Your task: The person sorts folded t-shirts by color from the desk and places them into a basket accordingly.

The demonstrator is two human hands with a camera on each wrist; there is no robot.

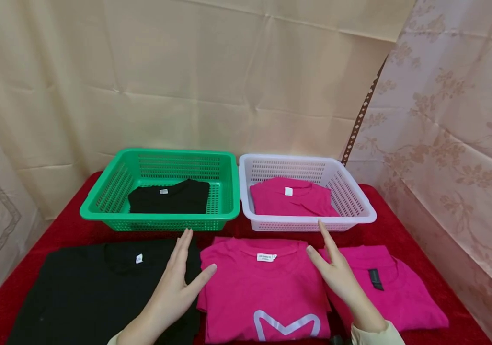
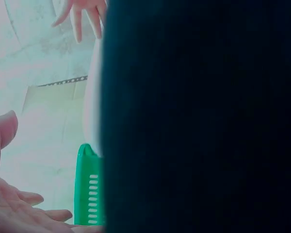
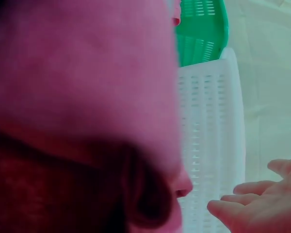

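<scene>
Fingers of your left hand and right hand were extended, holding nothing, near the middle pink shirt, which lay folded between the black shirt and the outer pink shirt and could have unfolded if you lifted just one edge.

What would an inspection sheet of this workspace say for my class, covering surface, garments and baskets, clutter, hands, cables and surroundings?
Surface: red cloth.
Baskets: green basket holds a black top; white basket beside it holds a pink top.
Garments in front, left to right: black shirt, pink shirt with a pale motif, pink garment with a dark label.
Clutter: small dark object at the bottom edge, too cropped to identify.
Left hand: fingers extended, holds nothing.
Right hand: fingers extended, holds nothing.
Cables: nothing seen.
Surroundings: cream curtain behind, floral curtain right.
</scene>
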